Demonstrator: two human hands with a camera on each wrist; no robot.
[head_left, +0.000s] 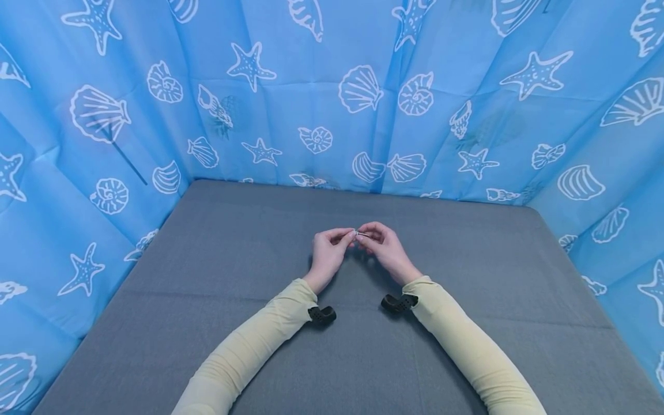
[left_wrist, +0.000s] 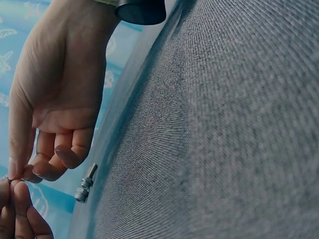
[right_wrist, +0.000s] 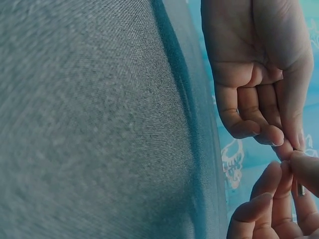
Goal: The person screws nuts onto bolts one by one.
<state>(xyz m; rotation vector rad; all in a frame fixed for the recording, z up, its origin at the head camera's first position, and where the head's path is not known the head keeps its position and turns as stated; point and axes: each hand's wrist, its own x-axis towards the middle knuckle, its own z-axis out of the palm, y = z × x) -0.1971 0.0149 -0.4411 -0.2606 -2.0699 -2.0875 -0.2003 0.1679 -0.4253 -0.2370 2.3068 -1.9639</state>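
Observation:
Fingertips of both hands meet above the grey table, around a small metal bolt (head_left: 365, 234). My left hand (head_left: 328, 253) pinches its left end between thumb and forefinger. My right hand (head_left: 385, 249) pinches it from the other side. In the right wrist view the threaded shank of the bolt (right_wrist: 300, 189) shows below the right thumb; the fingertips cover the rest. In the left wrist view another bolt (left_wrist: 85, 184), with what look like nuts on it, is on the table beyond the right hand (left_wrist: 65, 89). That one cannot be made out in the head view.
A grey cloth covers the table (head_left: 207, 323). Blue curtains (head_left: 321, 92) with white shells and starfish hang along its back and sides. Each wrist carries a black camera mount, the left one (head_left: 323, 314) and the right one (head_left: 398, 303).

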